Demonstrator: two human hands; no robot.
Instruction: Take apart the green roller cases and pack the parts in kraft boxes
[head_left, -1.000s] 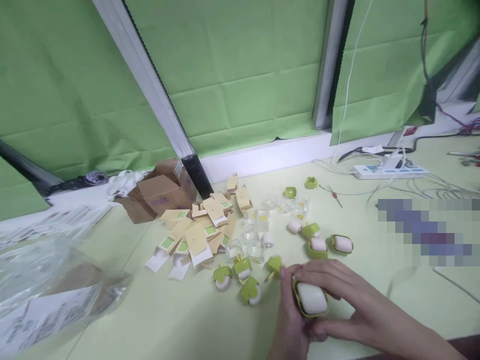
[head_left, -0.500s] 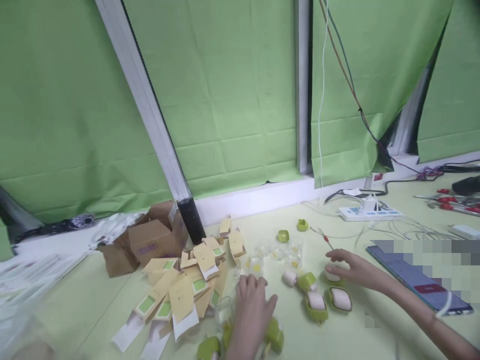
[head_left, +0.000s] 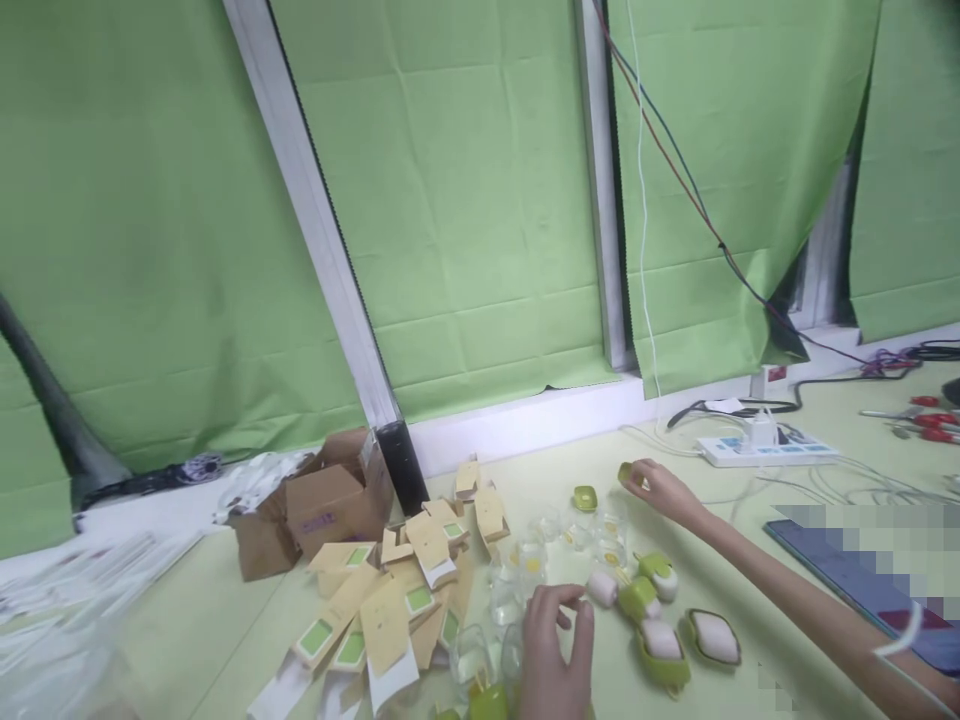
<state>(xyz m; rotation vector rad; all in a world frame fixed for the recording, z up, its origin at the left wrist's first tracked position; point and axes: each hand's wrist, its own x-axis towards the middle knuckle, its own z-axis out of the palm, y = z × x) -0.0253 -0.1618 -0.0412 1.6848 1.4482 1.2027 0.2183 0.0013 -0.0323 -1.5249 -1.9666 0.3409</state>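
My right hand (head_left: pixel 660 492) pinches a small green silicone case (head_left: pixel 625 474) at the back of the table. An open green case (head_left: pixel 585 498) lies just left of it. My left hand (head_left: pixel 555 650) is low in the middle, fingers bent, with a gap between thumb and forefinger and nothing visible in it. Clear plastic cups (head_left: pixel 470 655) stand beside it, with another green case (head_left: pixel 487 700) partly hidden below. To its right are several green cases with white rounded blocks inside, one of them a case (head_left: pixel 664 650) at the front. A loose white block (head_left: pixel 602 587) lies nearby.
Unfolded tan cardboard packages (head_left: pixel 386 620) are heaped left of the cups. Behind them sits an open brown carton (head_left: pixel 326 510). A white power strip (head_left: pixel 765 450) with cables is at the back right, and a phone (head_left: pixel 832 570) lies partly under my right forearm.
My right hand has moved back and left from the white blocks and taken hold of the green case at the back. My left hand has shifted right and lower. The view has shifted slightly.
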